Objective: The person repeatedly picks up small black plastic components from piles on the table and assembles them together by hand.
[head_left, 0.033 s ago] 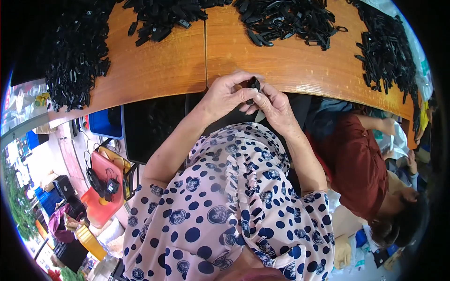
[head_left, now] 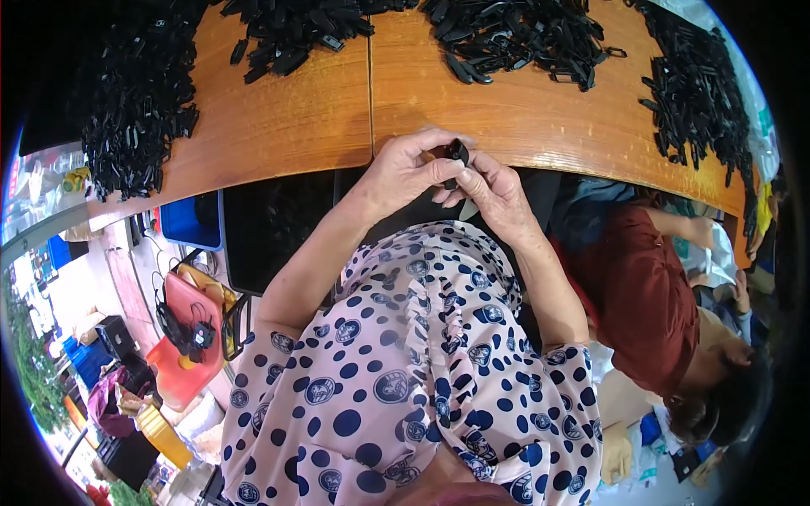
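Both my hands meet at the near edge of the wooden table, around a small black plastic part (head_left: 456,152). My left hand (head_left: 409,173) pinches it between thumb and fingers. My right hand (head_left: 498,192) grips the same part from the other side, its thumb close to my left thumb. Fingers cover much of the part, so its full shape is hidden. Beyond my hands, small black plastic pieces lie in a heap (head_left: 523,38) at the far middle right and in another heap (head_left: 291,34) at the far middle left.
More black pieces fill a pile (head_left: 139,110) on the table's left and a pile (head_left: 696,84) on its right. A black tray (head_left: 274,236) and a blue bin (head_left: 190,223) stand below the left edge. A red stool (head_left: 190,329) holds cables. A co-worker in a dark red top (head_left: 637,287) sits at right.
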Demonstrator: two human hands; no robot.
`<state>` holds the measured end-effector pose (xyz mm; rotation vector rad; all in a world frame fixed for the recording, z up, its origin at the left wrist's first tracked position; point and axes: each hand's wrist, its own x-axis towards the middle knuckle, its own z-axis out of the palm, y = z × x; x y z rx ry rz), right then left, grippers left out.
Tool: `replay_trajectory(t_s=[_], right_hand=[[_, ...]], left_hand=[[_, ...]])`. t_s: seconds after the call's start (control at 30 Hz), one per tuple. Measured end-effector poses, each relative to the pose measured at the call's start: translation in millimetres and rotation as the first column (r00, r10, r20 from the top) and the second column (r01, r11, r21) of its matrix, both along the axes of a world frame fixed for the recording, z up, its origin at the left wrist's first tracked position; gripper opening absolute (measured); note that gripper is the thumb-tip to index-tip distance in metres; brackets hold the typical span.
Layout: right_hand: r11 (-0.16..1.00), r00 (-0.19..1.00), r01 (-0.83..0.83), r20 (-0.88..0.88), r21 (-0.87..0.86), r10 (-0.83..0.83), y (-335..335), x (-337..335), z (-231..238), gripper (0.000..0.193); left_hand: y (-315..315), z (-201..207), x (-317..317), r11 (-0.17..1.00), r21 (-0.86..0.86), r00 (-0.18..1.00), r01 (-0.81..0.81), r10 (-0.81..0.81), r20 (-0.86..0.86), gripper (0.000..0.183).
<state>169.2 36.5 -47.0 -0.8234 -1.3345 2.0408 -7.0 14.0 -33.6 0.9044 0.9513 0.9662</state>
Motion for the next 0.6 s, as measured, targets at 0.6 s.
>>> replay_trajectory(t_s=[0.6], right_hand=[[0.780,0.883,-0.144,0.435,0.608,-0.176,39.2,16.3,11.6,0.023]], left_hand=[[-56.1,-1.4,-46.1,0.907,-0.066,0.898,-0.417,0.400,-0.183,0.019]])
